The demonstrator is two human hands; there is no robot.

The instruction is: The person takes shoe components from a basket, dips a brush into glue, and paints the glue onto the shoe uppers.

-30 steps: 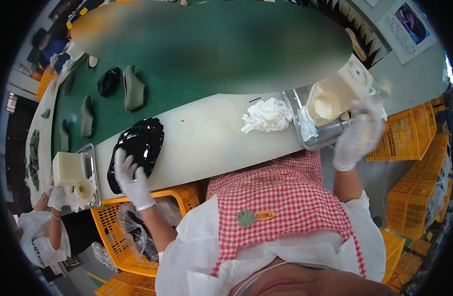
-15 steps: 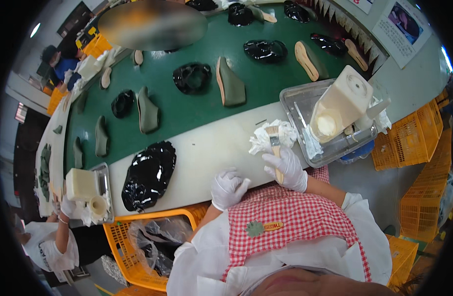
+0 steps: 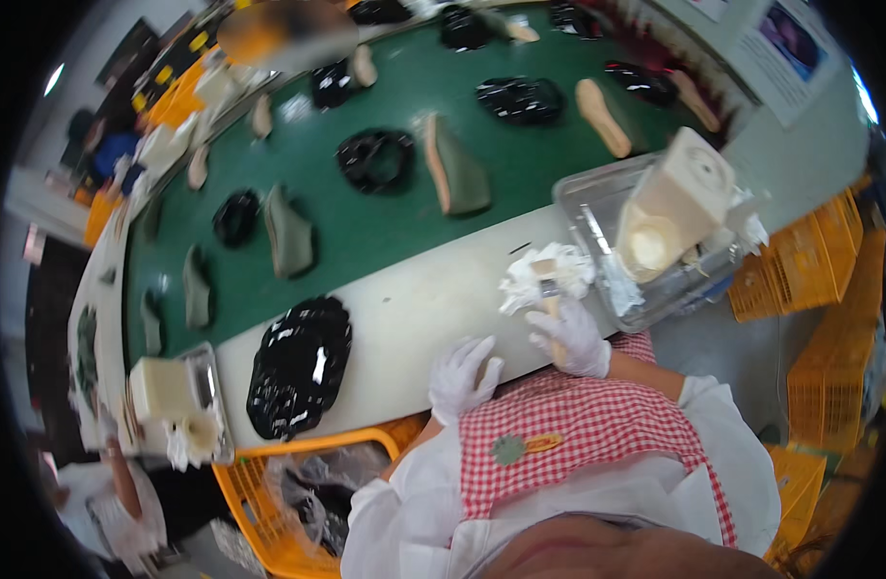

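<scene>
My right hand [image 3: 575, 340], in a white glove, grips a flat paintbrush [image 3: 556, 318] by its wooden handle. The bristles rest against a crumpled white tissue [image 3: 531, 275] on the pale ledge. My left hand [image 3: 462, 379], gloved too, hovers at the ledge's near edge with fingers apart and nothing in it. To its left lies a glossy black shoe upper [image 3: 300, 367]. Right of the brush, a clear plastic tray [image 3: 586, 207] holds a cream-coloured jug [image 3: 682, 179] with pale contents in its opening.
Green wedge soles [image 3: 459, 172] and glossy black pieces [image 3: 375, 159] are spread over the green belt [image 3: 317, 164]. An orange crate [image 3: 255, 502] with a plastic bag stands below left. More orange crates [image 3: 800, 270] stand right. At the lower left a co-worker [image 3: 110, 502] is beside another tray.
My left hand's fingers have straightened and spread. The brush stays in my right hand at the tissue. The whole view has shifted a little, and a black piece near the far left now shows.
</scene>
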